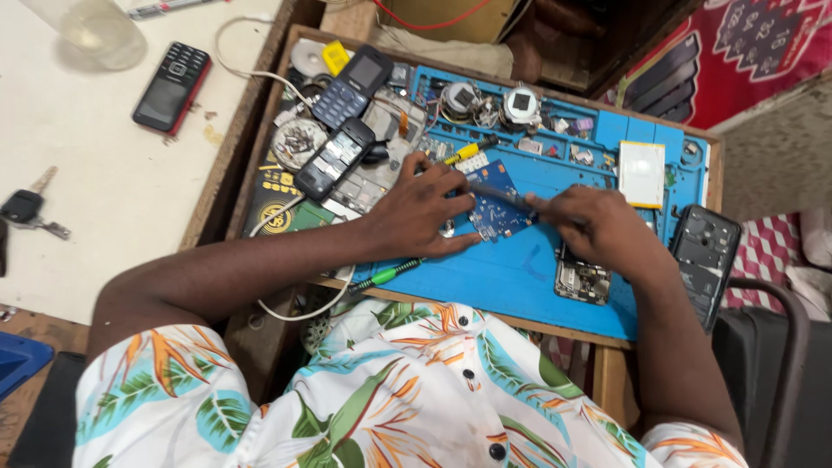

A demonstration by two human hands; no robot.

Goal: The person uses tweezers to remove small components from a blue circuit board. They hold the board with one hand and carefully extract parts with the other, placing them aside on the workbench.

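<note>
While the left hand (422, 211) lies spread, pinning a blue circuit board (492, 204) flat on the blue work mat (511, 277), the right hand (601, 227) at three o'clock of it grips a dark slim tool (503, 195), tip on the board. Two keypad phones (345, 121) lie at ten o'clock, a white battery (642, 173) at two o'clock.

Two keypad phones with pale rectangular screens (341, 149) lie at the blue mat's upper left, a red-edged phone with a dark screen (165, 100) rests on the white surface, and a red printed sign (737, 43) hangs top right.
</note>
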